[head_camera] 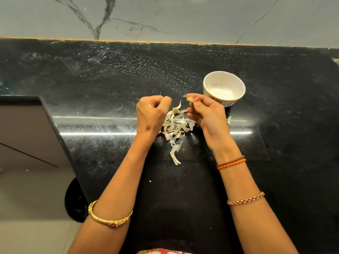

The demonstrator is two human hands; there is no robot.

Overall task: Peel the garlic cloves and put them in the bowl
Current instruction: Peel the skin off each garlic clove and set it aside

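Note:
My right hand [205, 114] pinches a pale garlic clove [190, 99] between thumb and fingertips, held above the counter just left of the white bowl [236, 83]. The bowl stands upright on the black counter and looks empty. My left hand [152, 114] is curled into a fist over the pile; whether it holds a bit of skin is not visible. Between and below my hands lies a heap of unpeeled garlic cloves [172, 128] and papery peels [176, 156].
The black stone counter [275, 143] runs back to a grey marble wall [165, 17]. The counter's left edge [55, 129] drops to the floor. Another small clove or peel [229, 119] lies right of my right hand.

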